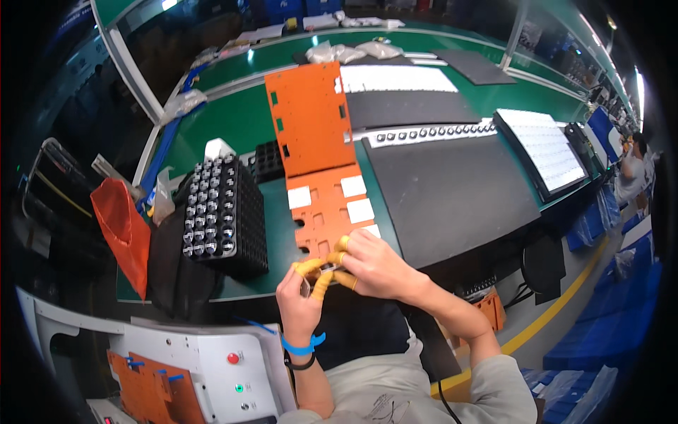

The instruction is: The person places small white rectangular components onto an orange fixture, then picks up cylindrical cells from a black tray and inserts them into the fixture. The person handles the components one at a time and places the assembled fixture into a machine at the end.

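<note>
Both my hands meet at the near edge of the orange fixture, yellow finger cots on the fingertips. My left hand (299,300) pinches a small dark part with a shiny rim (328,268); its exact kind is hidden by the fingers. From the right, my right hand (378,266) closes its fingertips on the same part. Just beyond lies the lower half of the hinged orange fixture (326,205), with cut-outs and several white square pieces (359,210). Its other half, the orange lid (308,116), is folded back away from me.
Left of the fixture stands a black tray stack (244,230) topped with shiny round parts (210,205). A dark mat (452,191) covers the right side, below a white strip of round parts (431,133). A machine panel with a red button (233,358) is at lower left.
</note>
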Demonstrator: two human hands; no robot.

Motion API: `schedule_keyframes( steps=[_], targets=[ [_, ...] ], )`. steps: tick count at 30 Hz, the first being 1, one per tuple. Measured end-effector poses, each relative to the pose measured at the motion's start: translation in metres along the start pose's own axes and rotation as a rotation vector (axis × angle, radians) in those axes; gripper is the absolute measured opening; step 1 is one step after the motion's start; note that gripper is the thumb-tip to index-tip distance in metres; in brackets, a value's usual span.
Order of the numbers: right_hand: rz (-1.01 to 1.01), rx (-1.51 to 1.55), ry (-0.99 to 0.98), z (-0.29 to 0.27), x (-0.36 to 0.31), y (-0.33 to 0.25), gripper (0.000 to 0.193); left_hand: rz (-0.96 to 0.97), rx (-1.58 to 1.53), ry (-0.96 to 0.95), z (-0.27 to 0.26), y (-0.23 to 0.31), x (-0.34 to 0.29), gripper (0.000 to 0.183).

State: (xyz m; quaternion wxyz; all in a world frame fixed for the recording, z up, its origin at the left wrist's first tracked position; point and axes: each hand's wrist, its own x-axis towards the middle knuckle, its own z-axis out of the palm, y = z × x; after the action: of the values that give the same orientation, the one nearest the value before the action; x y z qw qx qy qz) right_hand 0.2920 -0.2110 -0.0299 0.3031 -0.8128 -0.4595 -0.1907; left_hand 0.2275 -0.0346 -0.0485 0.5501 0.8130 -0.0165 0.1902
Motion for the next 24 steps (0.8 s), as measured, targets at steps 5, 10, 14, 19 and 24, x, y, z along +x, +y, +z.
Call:
schedule_keyframes(
  steps=[5,10,14,19,24],
  targets=[
    [0.238,0.115,0.107,0.011,-0.015,-0.01,0.037,-0.072,0.19,0.063,-0.005,-0.001,0.003,0.018],
    [0.312,0.082,0.184,0.013,-0.033,-0.008,0.037,-0.375,0.392,0.215,-0.007,-0.014,0.021,0.024],
    [0.322,0.119,0.202,0.016,-0.039,-0.009,0.035,-0.271,0.468,0.198,0.006,-0.017,0.047,0.025],
    [0.311,0.121,0.243,0.017,-0.042,-0.012,0.033,-0.279,0.593,0.083,0.009,-0.019,0.078,0.024],
    [0.295,0.138,0.253,0.017,-0.041,-0.021,0.033,-0.29,0.715,-0.001,0.007,-0.03,0.083,0.019]
  ],
)
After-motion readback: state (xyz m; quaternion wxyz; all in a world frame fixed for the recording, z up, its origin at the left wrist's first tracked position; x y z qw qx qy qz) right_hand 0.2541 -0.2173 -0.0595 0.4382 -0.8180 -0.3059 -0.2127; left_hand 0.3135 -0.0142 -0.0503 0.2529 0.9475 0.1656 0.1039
